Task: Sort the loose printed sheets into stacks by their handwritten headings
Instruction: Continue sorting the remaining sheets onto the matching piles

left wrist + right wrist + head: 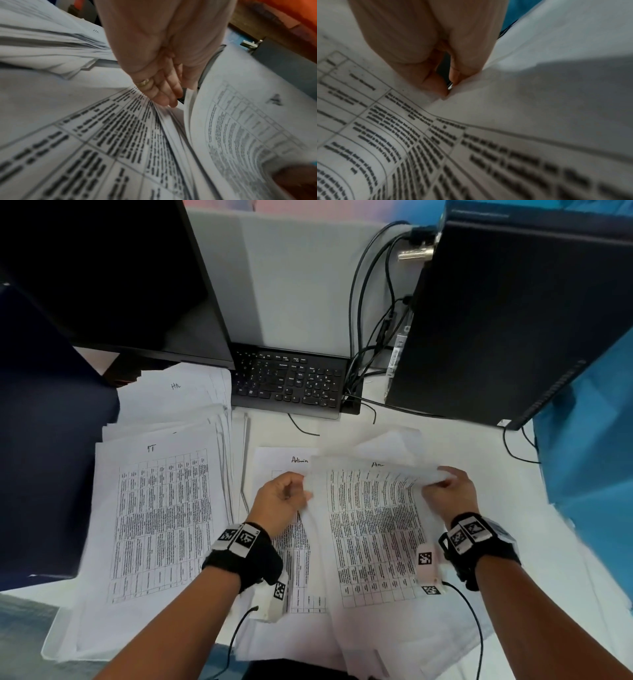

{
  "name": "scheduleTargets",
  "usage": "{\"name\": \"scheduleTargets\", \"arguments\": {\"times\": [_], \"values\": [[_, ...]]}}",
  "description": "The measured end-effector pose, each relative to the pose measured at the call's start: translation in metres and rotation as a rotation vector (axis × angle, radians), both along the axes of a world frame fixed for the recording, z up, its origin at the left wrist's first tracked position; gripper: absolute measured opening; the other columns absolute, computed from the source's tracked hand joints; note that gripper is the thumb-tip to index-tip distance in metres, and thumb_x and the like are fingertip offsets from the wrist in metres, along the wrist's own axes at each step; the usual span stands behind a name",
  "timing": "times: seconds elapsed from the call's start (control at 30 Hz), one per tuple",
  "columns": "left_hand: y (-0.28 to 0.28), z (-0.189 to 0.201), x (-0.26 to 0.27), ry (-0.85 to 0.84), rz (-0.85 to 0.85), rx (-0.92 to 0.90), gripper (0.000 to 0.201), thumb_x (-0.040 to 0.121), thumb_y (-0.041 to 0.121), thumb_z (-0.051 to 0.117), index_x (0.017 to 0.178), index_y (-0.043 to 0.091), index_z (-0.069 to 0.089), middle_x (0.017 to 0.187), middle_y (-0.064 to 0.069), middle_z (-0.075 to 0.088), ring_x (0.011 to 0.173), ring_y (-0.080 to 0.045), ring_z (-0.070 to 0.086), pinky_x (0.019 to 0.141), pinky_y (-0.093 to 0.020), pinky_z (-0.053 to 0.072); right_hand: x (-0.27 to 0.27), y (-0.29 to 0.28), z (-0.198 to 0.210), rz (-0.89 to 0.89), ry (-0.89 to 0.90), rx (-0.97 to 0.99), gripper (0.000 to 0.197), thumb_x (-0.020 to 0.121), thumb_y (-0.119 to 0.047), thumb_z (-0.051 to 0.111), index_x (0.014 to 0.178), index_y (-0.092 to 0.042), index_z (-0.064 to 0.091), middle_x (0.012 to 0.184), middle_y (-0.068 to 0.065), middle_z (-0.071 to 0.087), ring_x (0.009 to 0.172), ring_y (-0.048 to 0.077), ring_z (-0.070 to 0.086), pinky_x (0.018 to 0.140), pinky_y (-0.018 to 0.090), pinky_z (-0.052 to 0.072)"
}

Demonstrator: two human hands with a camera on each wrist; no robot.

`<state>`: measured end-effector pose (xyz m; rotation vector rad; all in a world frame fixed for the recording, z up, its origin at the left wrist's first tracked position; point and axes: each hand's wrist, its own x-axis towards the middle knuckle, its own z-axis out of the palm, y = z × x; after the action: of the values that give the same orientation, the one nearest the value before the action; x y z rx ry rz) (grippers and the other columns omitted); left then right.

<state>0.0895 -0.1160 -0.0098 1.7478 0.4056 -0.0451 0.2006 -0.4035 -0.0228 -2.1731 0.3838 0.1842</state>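
Pinching limp, light sheet point(370, 529) at top corner, right hand point(452, 491); steadying left edge, left hand point(281, 501) loosely curled.

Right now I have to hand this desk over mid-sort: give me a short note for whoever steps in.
Right hand pinches the upper right corner of the lifted sheet; its heading is blurred, starting with "A".
Left hand holds that sheet's left edge, over the Admin stack.
Done: IT stack at left, HR stack behind it, Admin begun.
Left: read the heading and place this sheet, then sort the loose sheets beneath.
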Motion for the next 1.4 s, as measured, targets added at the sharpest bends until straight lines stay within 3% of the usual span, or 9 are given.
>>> {"name": "scheduleTargets", "arguments": {"times": [0.13,0.3,0.47,0.57,0.77,0.9,1.07,1.23,1.4], "values": [[0.003,-0.004,0.005,0.069,0.113,-0.051,0.017,0.089,0.002,0.061,0.093,0.018,0.061,0.078,-0.005,0.067,0.072,-0.024,0.062,0.08,-0.045,0.055,0.001,0.002,-0.003,-0.032,-0.002,0.077,0.031,0.079,0.0,0.065,0.109,0.002,0.06,0.075,-0.017,0.064,0.065,-0.01,0.057,0.056,-0.001,0.039],[0.001,-0.004,0.01,0.124,0.067,0.073,0.022,0.088,0.007,0.063,0.072,0.02,0.056,0.058,0.001,0.061,0.055,-0.019,0.057,0.067,-0.043,0.055,0.001,0.003,-0.001,-0.047,-0.048,0.095,0.02,0.074,0.002,0.072,0.091,-0.005,0.064,0.091,-0.01,0.059,0.082,0.011,0.06,0.083,0.033,0.051],[-0.001,0.003,0.013,0.006,0.148,0.059,0.023,0.094,0.011,0.054,0.073,0.02,0.054,0.053,0.0,0.058,0.054,-0.023,0.056,0.063,-0.041,0.053,0.003,0.008,0.013,0.115,-0.038,0.067,0.006,0.076,-0.001,0.064,0.072,-0.003,0.06,0.077,0.001,0.053,0.071,0.02,0.053,0.062,0.025,0.045],[0.003,0.01,0.016,-0.063,0.177,0.047,0.027,0.096,0.015,0.051,0.071,0.026,0.05,0.053,0.001,0.052,0.052,-0.023,0.053,0.06,-0.048,0.051,0.003,0.013,0.018,0.134,0.044,0.206,0.01,0.076,-0.001,0.071,0.08,-0.001,0.062,0.074,0.008,0.063,0.066,0.02,0.058,0.066,0.033,0.053],[0.01,0.011,0.02,-0.001,0.217,0.048,0.033,0.093,0.011,0.052,0.082,0.042,0.047,0.081,-0.011,0.06,0.065,-0.027,0.059,0.072,-0.057,0.055,0.005,0.02,0.021,0.116,0.031,0.395,0.028,0.08,0.01,0.064,0.083,-0.016,0.054,0.074,-0.001,0.061,0.059,0.009,0.058,0.052,0.016,0.048],[0.009,0.013,0.016,0.039,0.173,0.022,0.023,0.095,0.008,0.047,0.099,0.031,0.05,0.091,-0.009,0.064,0.077,-0.026,0.062,0.081,-0.049,0.057,0.007,0.019,0.017,0.147,0.063,0.37,0.037,0.079,0.015,0.06,0.061,-0.016,0.065,0.061,-0.007,0.068,0.062,0.012,0.059,0.057,0.016,0.049],[0.014,0.007,0.007,0.111,0.072,0.027,0.05,0.088,-0.01,0.044,0.085,0.037,0.063,0.088,-0.004,0.065,0.078,-0.025,0.059,0.077,-0.048,0.054,0.004,0.013,0.017,0.196,0.122,0.501,0.049,0.073,0.024,0.058,0.047,-0.016,0.068,0.062,0.003,0.069,0.065,0.02,0.063,0.062,0.023,0.056],[0.015,0.012,0.004,0.083,0.054,-0.102,0.026,0.09,-0.007,0.053,0.088,0.016,0.066,0.089,-0.012,0.069,0.084,-0.028,0.063,0.085,-0.043,0.055,-0.001,0.016,0.021,0.195,0.109,0.437,0.034,0.082,0.013,0.059,0.065,-0.016,0.064,0.054,-0.008,0.064,0.056,0.009,0.059,0.052,0.017,0.048],[0.012,0.028,0.002,0.033,0.174,-0.276,0.018,0.097,0.009,0.051,0.085,0.009,0.064,0.078,-0.014,0.064,0.067,-0.022,0.059,0.059,-0.023,0.056,0.0,0.026,0.023,0.115,0.129,0.496,0.031,0.088,0.012,0.051,0.076,-0.014,0.062,0.058,-0.006,0.067,0.051,0.004,0.062,0.044,0.011,0.047]]}}
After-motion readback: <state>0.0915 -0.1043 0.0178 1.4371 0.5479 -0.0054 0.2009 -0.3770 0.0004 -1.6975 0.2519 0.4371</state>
